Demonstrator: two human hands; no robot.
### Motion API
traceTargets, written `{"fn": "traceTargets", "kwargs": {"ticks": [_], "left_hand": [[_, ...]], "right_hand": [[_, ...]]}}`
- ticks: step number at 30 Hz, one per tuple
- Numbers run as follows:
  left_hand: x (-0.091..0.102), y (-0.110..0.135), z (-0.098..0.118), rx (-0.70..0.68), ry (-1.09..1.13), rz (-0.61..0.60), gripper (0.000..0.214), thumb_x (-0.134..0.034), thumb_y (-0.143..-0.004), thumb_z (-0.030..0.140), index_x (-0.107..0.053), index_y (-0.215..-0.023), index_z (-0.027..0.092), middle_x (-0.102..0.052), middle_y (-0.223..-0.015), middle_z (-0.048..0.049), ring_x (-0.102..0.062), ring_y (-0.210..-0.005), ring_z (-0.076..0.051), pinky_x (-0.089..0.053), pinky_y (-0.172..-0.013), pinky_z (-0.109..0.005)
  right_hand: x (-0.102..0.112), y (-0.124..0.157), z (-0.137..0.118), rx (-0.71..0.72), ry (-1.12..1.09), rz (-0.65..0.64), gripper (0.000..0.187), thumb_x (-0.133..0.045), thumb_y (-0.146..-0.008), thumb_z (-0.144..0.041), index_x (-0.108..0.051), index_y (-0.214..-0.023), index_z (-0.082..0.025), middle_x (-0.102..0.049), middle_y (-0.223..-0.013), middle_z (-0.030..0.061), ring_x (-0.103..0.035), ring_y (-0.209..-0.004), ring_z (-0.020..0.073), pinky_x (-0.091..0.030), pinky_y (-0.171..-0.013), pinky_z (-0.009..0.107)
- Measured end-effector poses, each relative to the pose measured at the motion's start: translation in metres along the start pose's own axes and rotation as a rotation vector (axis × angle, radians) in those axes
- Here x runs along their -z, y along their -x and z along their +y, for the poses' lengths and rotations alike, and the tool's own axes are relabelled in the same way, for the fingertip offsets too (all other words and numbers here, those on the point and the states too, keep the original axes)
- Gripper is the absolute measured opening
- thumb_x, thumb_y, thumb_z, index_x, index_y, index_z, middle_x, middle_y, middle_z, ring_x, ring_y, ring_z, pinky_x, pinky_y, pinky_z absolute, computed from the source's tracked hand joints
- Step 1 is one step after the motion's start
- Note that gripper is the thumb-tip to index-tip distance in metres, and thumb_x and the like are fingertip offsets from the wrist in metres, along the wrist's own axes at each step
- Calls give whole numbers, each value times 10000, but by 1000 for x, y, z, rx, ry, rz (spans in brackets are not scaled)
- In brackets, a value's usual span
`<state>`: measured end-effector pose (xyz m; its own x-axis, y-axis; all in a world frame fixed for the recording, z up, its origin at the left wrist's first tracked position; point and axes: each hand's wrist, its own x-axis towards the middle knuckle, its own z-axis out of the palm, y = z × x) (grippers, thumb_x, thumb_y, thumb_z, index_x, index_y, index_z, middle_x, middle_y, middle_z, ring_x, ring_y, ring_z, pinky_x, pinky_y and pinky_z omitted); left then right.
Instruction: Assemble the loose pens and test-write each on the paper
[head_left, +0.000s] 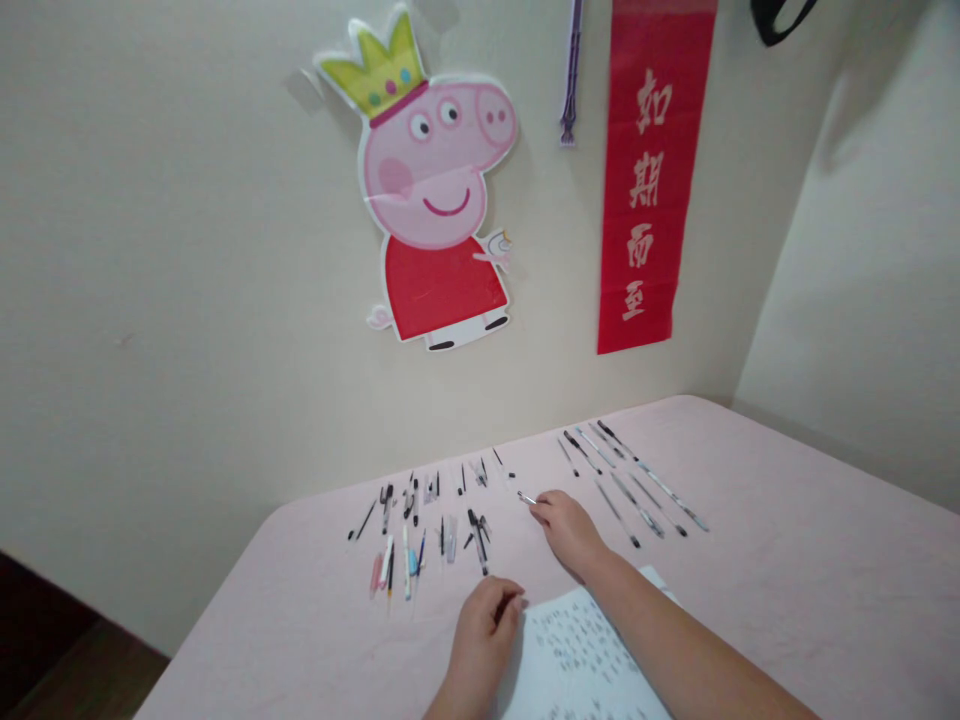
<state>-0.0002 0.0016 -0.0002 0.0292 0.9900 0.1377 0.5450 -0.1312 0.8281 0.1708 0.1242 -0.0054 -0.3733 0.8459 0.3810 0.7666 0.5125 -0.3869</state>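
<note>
My right hand (564,530) reaches over the pink tabletop, thumb and fingertips pinching a slim pen piece (526,498) with a dark end pointing left. My left hand (486,625) is curled closed beside the left edge of a sheet of paper (577,650) with handwriting; whatever its fingers may hold is hidden. Just beyond the left hand lies a black-and-clear pen (478,540) with small dark parts beside it. Farther left are several dismantled pens, among them a clear barrel (451,540) and a dark refill (442,536). My right forearm crosses above the paper.
Several whole pens (646,505) lie in two rows at the right. Pink pieces (376,575) and a light-blue cap (412,562) lie at the left. Behind the pink tabletop (810,560) stands a wall with a cartoon pig cutout (446,290) and a red banner (652,200).
</note>
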Motion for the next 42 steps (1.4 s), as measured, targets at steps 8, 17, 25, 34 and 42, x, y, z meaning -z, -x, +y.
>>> {"fn": "traceTargets", "kwargs": {"ticks": [8, 17, 25, 34, 42], "left_hand": [[-1, 0, -2, -16, 4, 8, 182, -504, -809, 293, -654, -803, 190, -655, -785, -55, -587, -745, -188, -436, -684, -289], [-2, -1, -3, 27, 106, 8, 214, -502, -810, 295, -648, -905, 171, -666, -837, -66, -603, -766, -191, -462, -708, -297], [-4, -4, -8, 33, 311, 49, 217, -542, -780, 280, -619, -929, 140, -682, -890, -84, -620, -797, -204, -486, -743, -315], [0, -4, 2, 73, 448, 52, 196, -616, -733, 299, -658, -801, 119, -685, -797, -91, -609, -755, -215, -475, -704, -310], [0, -4, -1, 87, 486, 71, 222, -632, -744, 370, -628, -722, 149, -617, -677, -31, -566, -643, -158, -451, -608, -254]], "right_hand": [[6, -2, -5, -96, 12, 30, 323, -482, -802, -49, -647, -1040, -192, -674, -905, 79, -587, -879, 207, -408, -802, 289], [14, 18, -50, 62, -262, 123, 292, -488, -812, -98, -625, -1055, -183, -683, -914, 68, -585, -835, 199, -446, -795, 329], [10, 42, -86, 155, -570, 107, 309, -512, -778, -108, -627, -1049, -201, -678, -925, 61, -602, -826, 179, -472, -792, 323], [4, 43, -82, 106, -678, 123, 284, -540, -746, -88, -628, -1002, -173, -667, -901, 58, -586, -718, 151, -476, -752, 318], [9, 25, -45, 73, -452, 253, 132, -513, -821, -147, -617, -895, -181, -630, -814, 40, -553, -732, 171, -441, -724, 310]]}}
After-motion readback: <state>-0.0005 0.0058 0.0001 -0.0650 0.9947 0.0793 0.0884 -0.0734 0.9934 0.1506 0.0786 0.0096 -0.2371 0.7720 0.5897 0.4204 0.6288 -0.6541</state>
